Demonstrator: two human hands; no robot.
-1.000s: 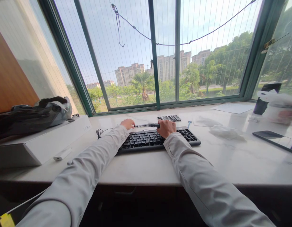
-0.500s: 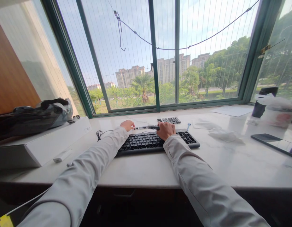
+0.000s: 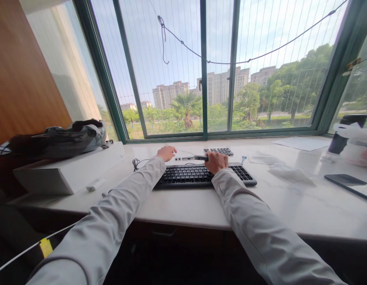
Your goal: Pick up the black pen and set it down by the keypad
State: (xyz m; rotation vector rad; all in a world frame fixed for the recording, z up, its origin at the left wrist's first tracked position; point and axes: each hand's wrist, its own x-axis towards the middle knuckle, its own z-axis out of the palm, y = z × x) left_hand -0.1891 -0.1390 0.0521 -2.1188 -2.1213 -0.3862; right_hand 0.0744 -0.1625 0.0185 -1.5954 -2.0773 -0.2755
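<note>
A black keyboard (image 3: 198, 175) lies on the white marble sill (image 3: 183, 206) in front of me. My right hand (image 3: 216, 161) rests at its far edge, fingers closed round a dark slim tool (image 3: 200, 157) that points left. My left hand (image 3: 166, 152) sits on the sill just beyond the keyboard's far left corner, fingers curled near a row of small dark pieces (image 3: 183, 158); what it holds, if anything, is too small to see. A patch of loose black keycaps (image 3: 218, 151) lies behind the keyboard.
A white box (image 3: 70, 170) with a dark bag (image 3: 57, 140) on it stands at the left. Crumpled tissues (image 3: 287, 172), a sheet of paper (image 3: 299, 143), a phone (image 3: 348, 183), a black cup (image 3: 342, 132) and a white tub (image 3: 357, 148) lie to the right. A black cable (image 3: 136, 163) lies by my left arm.
The view has swung a little to the left and down, so everything sits further right in frame. Both hands stay at the keyboard's far edge, with the tool still in my right hand.
</note>
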